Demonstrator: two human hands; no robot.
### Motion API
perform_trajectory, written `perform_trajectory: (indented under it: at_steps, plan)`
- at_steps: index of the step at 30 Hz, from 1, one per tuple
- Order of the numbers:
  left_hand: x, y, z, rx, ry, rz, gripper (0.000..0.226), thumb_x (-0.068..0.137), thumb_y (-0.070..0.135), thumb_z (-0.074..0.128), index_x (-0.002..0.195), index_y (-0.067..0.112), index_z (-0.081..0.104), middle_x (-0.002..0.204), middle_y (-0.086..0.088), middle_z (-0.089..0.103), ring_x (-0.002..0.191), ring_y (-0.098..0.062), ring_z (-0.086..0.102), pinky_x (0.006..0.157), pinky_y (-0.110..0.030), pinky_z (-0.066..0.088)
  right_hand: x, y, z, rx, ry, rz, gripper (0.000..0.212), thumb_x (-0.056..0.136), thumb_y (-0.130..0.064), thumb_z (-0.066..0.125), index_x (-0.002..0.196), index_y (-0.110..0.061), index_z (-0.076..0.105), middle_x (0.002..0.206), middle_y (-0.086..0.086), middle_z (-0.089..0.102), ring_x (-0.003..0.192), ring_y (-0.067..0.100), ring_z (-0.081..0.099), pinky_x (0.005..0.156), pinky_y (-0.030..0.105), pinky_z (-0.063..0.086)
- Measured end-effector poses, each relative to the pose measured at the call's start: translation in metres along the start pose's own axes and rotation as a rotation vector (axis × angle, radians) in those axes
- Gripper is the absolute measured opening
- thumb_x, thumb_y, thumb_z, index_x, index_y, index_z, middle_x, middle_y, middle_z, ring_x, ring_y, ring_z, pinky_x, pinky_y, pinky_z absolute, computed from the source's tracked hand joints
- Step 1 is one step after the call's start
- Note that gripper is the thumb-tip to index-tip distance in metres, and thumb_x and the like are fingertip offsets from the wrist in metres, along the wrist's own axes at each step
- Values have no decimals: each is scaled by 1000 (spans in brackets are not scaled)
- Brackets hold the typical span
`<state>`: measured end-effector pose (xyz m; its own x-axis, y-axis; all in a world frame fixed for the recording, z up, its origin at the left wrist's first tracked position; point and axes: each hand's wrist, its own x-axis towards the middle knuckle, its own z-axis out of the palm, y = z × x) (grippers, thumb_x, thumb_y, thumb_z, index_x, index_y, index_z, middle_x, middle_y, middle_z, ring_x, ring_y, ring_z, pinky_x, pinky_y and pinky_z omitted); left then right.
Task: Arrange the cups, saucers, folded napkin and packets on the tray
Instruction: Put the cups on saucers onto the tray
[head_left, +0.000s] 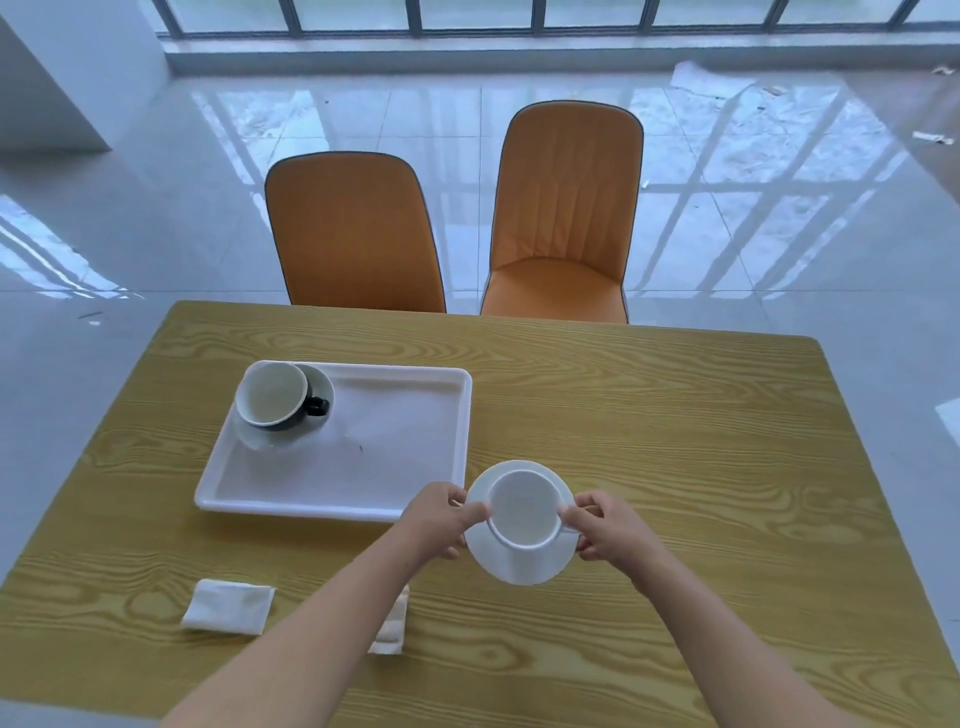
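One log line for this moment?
both hands hold white cup on saucer | beside tray | dark cup already on tray | napkin on table

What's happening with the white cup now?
Both hands, left and right, holding white cup on its saucer. Just off tray. Path clear.

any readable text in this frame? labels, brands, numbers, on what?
None readable.
White cup and its saucer, held by the left hand and right hand: plain, no print.
Dark cup on the tray: no marking visible.
Folded napkin: blank.
White item partly hidden by the left arm: no print visible.
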<state>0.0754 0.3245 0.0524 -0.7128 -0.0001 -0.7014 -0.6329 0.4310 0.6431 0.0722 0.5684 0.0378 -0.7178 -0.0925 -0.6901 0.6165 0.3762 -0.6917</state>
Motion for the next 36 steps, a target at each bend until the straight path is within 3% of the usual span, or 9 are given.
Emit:
perform_trajectory:
  at_steps: [6,14,22,27,33,36]
  plan:
    - [7,7,-52,-41,34,48,35,88,32,69,107,3,66,100,-18,71,73,-23,64,68,-37,56,22,-41,28,-25,-4,-49,27,91,-33,66,108,-13,62,101,8,72,73,16,67,73,34,55]
    - [28,0,-109,-85,94,55,35,87,32,67,106,3,65,85,-6,66,71,-19,60,65,-32,52,52,-91,69,-30,0,-52,24,92,-31,66,107,-13,65,94,4,72,74,17,66,69,32,52]
    - [59,-1,-135,-106,120,23,38,87,30,67,105,-3,64,82,-8,59,70,-22,55,64,-32,50,77,-116,91,-34,19,-23,25,94,-30,64,102,-6,69,89,5,69,76,18,62,71,32,53]
    - [74,0,-147,-90,155,32,17,89,28,64,88,14,54,83,-9,44,74,-23,44,62,-33,49,95,-130,103,-40,16,-31,20,93,-29,65,89,-10,64,83,6,66,73,18,60,70,32,52]
    - [90,-2,-161,-131,222,36,23,90,20,62,74,13,46,69,-6,35,67,-25,38,62,-34,47,116,-144,116,-34,10,-36,19,91,-27,68,92,-8,67,84,8,62,75,20,59,74,34,52]
    - [98,-3,-166,-119,254,42,15,88,18,62,79,12,52,70,-7,39,66,-23,42,62,-34,52,126,-148,123,-45,24,-34,16,90,-26,69,91,-9,66,83,10,60,75,21,59,71,34,52]
